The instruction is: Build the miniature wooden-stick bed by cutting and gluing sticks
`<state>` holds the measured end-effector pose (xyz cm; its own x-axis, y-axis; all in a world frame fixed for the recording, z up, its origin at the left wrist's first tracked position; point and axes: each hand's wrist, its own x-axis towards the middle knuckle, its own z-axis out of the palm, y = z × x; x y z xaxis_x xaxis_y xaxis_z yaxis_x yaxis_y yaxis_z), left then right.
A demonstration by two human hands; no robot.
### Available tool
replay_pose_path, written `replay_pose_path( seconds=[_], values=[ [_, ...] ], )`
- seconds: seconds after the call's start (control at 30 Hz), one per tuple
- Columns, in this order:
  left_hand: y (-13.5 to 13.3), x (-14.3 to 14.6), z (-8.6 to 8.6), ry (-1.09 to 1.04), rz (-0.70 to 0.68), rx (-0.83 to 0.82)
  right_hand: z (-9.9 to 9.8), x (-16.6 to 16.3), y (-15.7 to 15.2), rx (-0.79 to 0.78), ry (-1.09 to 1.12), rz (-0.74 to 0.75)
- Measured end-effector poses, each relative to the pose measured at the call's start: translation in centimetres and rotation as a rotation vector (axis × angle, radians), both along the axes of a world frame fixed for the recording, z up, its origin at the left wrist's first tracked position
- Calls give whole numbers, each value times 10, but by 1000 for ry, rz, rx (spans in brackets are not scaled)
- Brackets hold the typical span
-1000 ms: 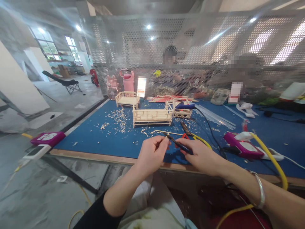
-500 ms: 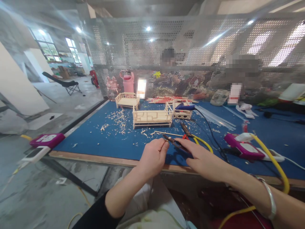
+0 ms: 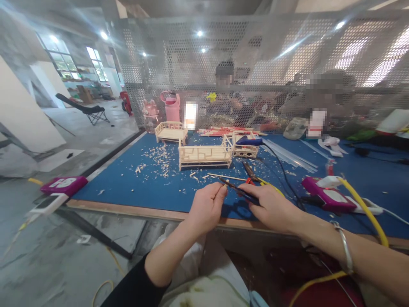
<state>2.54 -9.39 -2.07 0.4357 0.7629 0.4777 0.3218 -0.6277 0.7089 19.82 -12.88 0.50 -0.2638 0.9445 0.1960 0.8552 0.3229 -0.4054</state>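
My left hand (image 3: 207, 207) is closed in a pinch on a small thin piece that I cannot make out, just above the table's front edge. My right hand (image 3: 271, 207) grips dark-handled cutting pliers (image 3: 238, 190), whose tip meets the left fingertips. A silver bangle (image 3: 343, 251) sits on my right wrist. Behind the hands, a thin wooden stick (image 3: 225, 177) and red-handled pliers (image 3: 251, 174) lie on the blue mat (image 3: 128, 183).
Three small wooden bed models (image 3: 204, 155) stand mid-table among wood chips (image 3: 159, 160). A blue glue gun (image 3: 249, 142) rests on one. A purple device (image 3: 327, 196) with yellow cable lies right. Other people sit behind a perforated screen (image 3: 255, 72).
Both hands stay together at the front edge; the right fingers have curled more around the pliers' handles, and the view has shifted slightly.
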Motion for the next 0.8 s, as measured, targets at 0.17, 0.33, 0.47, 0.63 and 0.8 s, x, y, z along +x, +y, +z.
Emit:
replay_pose_path(
  seconds=[0.17,0.33,0.47,0.63,0.8],
  values=[
    [0,-3,6,-38,-69,-69,5,2,-5,-470,408,51],
    [-1,-5,8,19,-149,-90,-2,3,-13,-834,789,74],
    [-4,-5,6,49,-77,-8,-2,2,-13,-877,1024,-72],
    [-5,-7,-1,-38,54,25,-2,28,6,-353,714,-377],
    [1,-6,-6,14,5,-39,-14,69,36,-105,138,-644]
  ],
)
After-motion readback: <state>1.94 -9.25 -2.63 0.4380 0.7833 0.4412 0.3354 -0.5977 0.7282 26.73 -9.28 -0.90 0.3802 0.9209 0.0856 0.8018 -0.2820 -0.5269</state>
